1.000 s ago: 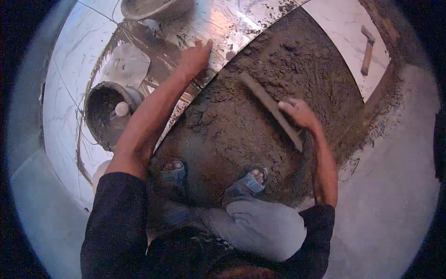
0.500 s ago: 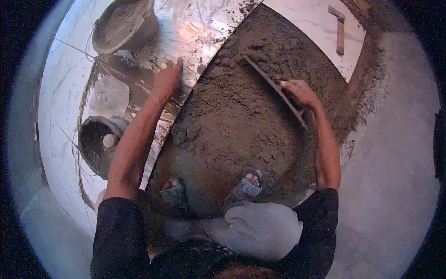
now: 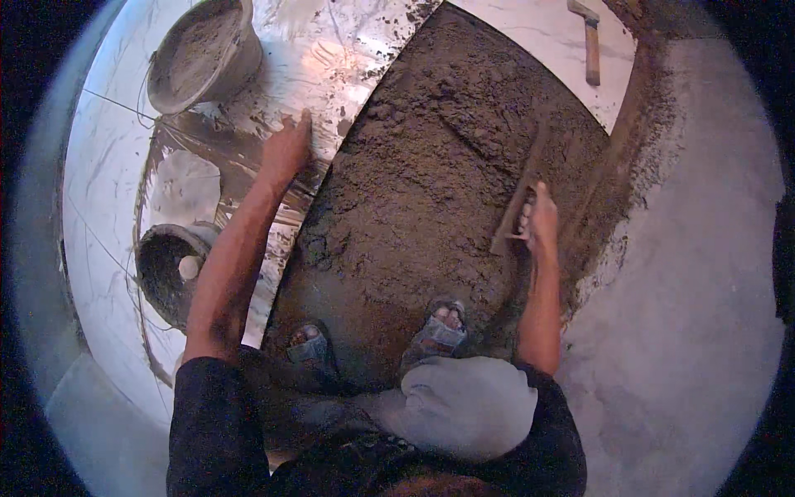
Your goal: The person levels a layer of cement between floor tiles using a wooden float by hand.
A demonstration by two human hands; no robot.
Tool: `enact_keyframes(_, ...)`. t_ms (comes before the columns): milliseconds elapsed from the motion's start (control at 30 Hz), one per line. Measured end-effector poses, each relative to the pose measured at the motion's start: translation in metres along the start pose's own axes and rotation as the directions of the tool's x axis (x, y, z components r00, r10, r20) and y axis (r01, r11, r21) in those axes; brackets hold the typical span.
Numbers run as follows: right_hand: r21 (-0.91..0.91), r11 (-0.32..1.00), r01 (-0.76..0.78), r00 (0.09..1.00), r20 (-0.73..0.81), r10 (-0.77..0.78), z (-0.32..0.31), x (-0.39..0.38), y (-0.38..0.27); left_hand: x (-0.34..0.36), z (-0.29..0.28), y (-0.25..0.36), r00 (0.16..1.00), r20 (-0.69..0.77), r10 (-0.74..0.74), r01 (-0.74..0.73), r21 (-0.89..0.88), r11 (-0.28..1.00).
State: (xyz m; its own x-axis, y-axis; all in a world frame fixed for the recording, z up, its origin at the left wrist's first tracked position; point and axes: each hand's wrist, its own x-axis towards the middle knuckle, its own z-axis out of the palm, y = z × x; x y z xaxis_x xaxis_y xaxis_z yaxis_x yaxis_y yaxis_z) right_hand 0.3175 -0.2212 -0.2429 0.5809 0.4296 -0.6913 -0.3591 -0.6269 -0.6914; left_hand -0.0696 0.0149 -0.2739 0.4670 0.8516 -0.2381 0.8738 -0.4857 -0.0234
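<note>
My right hand (image 3: 542, 217) is wrapped round the handle of a long flat finishing trowel (image 3: 502, 238). The trowel's narrow blade is on the right part of a bed of damp grey-brown mortar (image 3: 406, 199), slightly blurred. My left hand (image 3: 286, 151) is on the smeared white marble-look tiles (image 3: 348, 25) left of the mortar, its index finger stretched out and nothing visible in it. The mortar is rough and lumpy at the far end and smoother near my feet.
A large bucket of dry grey material (image 3: 203, 58) stands far left. Nearer is a smaller bucket (image 3: 157, 277) with a round pale knob (image 3: 190, 267) in it. A hammer (image 3: 592, 50) lies on the far right tile. My feet (image 3: 445, 319) stand on the mortar; bare concrete (image 3: 687, 248) runs along the right.
My right hand has brought the trowel toward me, and its blade has turned from a slant leaning left to one leaning right. My left hand stays on the tiles; the whole view shifts slightly.
</note>
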Motion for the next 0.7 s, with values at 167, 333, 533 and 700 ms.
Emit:
enact_keyframes(167, -0.258, 0.947, 0.19, 0.975, 0.16, -0.152, 0.064, -0.008, -0.004, -0.001, -0.013, 0.009, 0.992, 0.109, -0.058, 0.059, -0.005, 0.998)
enact_keyframes(333, -0.43, 0.841, 0.329, 0.918, 0.355, -0.177, 0.1, -0.015, 0.002, -0.008, -0.011, 0.004, 0.998, -0.052, 0.033, -0.033, 0.002, 0.999)
enact_keyframes(533, -0.655, 0.562, 0.504, 0.863, 0.409, -0.297, 0.123, -0.021, 0.008, -0.007, -0.009, 0.005, 0.998, -0.066, 0.01, -0.001, 0.136, 0.991)
enact_keyframes(700, -0.585, 0.393, 0.71, 0.693, 0.679, -0.242, 0.138, -0.054, -0.011, -0.013, -0.02, 0.009, 1.0, -0.011, -0.012, 0.012, 0.012, 1.0)
